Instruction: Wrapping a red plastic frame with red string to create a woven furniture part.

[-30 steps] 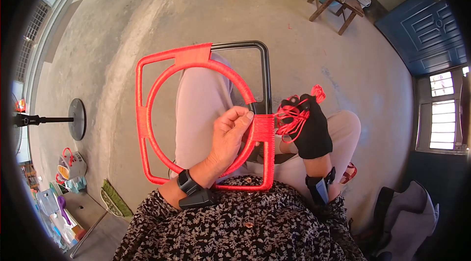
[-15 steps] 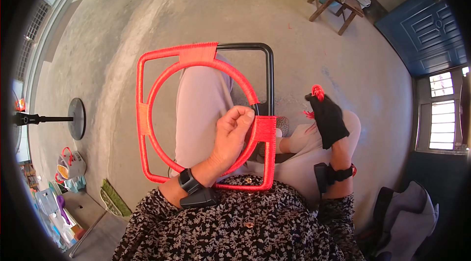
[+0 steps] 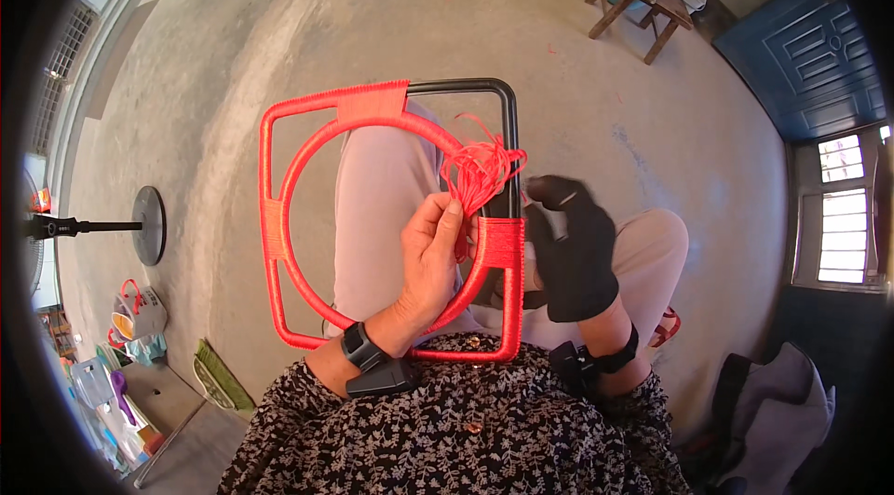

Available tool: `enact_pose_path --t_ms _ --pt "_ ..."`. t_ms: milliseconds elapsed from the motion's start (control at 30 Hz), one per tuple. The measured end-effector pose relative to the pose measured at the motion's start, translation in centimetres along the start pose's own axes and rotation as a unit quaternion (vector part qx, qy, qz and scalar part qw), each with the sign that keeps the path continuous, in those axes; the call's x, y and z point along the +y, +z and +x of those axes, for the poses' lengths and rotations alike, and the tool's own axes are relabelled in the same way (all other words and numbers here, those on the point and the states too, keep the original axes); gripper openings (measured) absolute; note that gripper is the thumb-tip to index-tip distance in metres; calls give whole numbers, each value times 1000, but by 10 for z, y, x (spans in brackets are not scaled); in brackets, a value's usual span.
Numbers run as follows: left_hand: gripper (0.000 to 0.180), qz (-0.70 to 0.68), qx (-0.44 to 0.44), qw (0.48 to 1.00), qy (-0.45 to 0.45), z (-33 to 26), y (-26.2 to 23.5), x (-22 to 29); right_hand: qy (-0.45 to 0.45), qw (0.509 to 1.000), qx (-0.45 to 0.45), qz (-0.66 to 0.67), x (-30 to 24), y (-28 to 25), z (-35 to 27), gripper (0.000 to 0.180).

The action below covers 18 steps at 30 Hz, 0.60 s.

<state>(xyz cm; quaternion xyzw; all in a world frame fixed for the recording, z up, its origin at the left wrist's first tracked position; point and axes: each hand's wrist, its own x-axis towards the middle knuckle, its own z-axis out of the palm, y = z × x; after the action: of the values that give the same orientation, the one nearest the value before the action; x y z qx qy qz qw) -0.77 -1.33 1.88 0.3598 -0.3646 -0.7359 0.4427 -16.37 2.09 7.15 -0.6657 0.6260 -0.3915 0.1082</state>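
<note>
The left hand point(image 3: 430, 257) pinches a tangled red cord point(image 3: 480, 171) against the half-wrapped frame point(image 3: 391, 104); the gloved right hand point(image 3: 575, 248) seems open.

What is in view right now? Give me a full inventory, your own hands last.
frame: one, square with inner ring, mostly wrapped red, black bare top right corner, on the lap
cord bundle: one, red, at the frame's right bar
stool: one, wooden, top right, basket on it
stand base: one, black disc, left floor
door: one, blue, right
left hand: bare, pinching the cord bundle
right hand: black glove, beside the frame's right bar
</note>
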Motion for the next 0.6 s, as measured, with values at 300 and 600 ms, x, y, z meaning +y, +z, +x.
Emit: enact_pose_path --t_ms 300,600 --pt "9 94 34 994 48 6 -8 -29 238 860 -330 309 76 31 -25 29" --pt "20 -44 15 996 -81 1 -3 -10 290 945 43 148 86 -77 -43 32"
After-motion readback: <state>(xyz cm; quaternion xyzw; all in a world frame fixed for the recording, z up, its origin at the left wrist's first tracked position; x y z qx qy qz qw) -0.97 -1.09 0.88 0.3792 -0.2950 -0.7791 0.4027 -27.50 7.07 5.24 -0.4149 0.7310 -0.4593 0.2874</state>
